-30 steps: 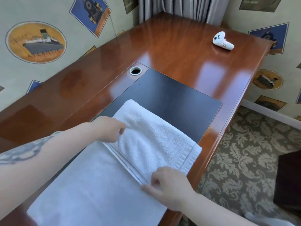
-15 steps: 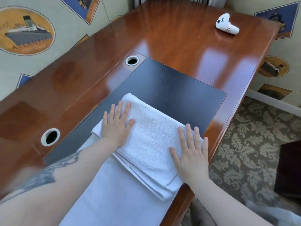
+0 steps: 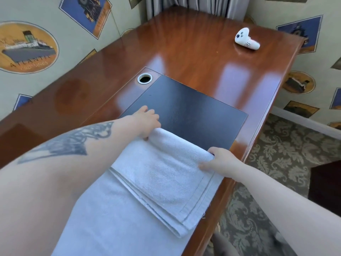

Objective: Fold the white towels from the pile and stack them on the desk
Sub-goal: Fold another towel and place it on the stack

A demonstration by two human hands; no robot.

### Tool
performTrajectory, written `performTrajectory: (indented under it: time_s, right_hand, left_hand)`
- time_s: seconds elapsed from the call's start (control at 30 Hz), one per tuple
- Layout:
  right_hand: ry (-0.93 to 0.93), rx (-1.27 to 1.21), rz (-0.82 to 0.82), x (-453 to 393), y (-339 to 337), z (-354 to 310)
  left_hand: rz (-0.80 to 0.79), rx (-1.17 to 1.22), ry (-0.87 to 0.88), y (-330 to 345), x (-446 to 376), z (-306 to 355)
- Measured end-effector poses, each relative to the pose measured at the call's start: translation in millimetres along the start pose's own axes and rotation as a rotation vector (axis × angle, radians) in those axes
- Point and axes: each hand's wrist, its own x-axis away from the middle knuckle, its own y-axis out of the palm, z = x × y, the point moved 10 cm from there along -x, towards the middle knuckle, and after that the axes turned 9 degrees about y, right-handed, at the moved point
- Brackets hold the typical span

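White towel [image 3: 156, 174]: on worktop [image 3: 193, 52] at 6 o'clock, part-folded. Left hand [image 3: 147, 122] and right hand [image 3: 219, 159], flat a moment ago, now curl fingers around its far fold; another fold likely.

hotel room, wooden desk [image 3: 184, 52], ship-print wallpaper [image 3: 27, 47], curtains [image 3: 184, 4]

A: Lighting? Bright daylight, pale window glare streaked across the glossy desk [image 3: 203, 52].
B: Sharpness? Centre was crisp; forearms near the bottom edge looked soft, walls bowed from wide-angle distortion.
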Motion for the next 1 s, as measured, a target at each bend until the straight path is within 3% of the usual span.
performTrajectory:
  time_s: [0.07, 0.2, 0.37, 0.43, 0.53, 0.63, 0.83, 1.0]
  right_hand:
    - [-0.035, 0.072, 0.144, 2, -24, -11]
    - [-0.152, 0.142, 0.628, 33, -82, -38]
    - [-0.423, 0.174, 0.762, 97, -53, -55]
    - [-0.548, 0.169, 0.793, 129, -32, -56]
    - [-0.709, 0.148, 0.765, 163, 7, -53]
    - [-0.846, 0.146, 0.696, 186, 48, -52]
    - [-1.147, 0.180, 0.581, 234, 105, -66]
    - [-1.311, 0.446, 0.306, 254, 173, -71]
  left_hand:
    - [0.099, -0.023, -0.086, -16, 6, -14]
    - [0.407, 0.146, -0.251, -48, 33, -44]
    - [0.571, 0.244, -0.226, -36, 84, -35]
    - [0.717, 0.238, -0.183, -33, 116, -21]
    - [0.901, 0.203, -0.170, -22, 167, 2]
    - [0.964, 0.191, -0.153, 7, 209, 27]
    - [1.040, 0.161, -0.246, 47, 272, 56]
    - [0.976, 0.167, -0.315, 97, 303, 90]
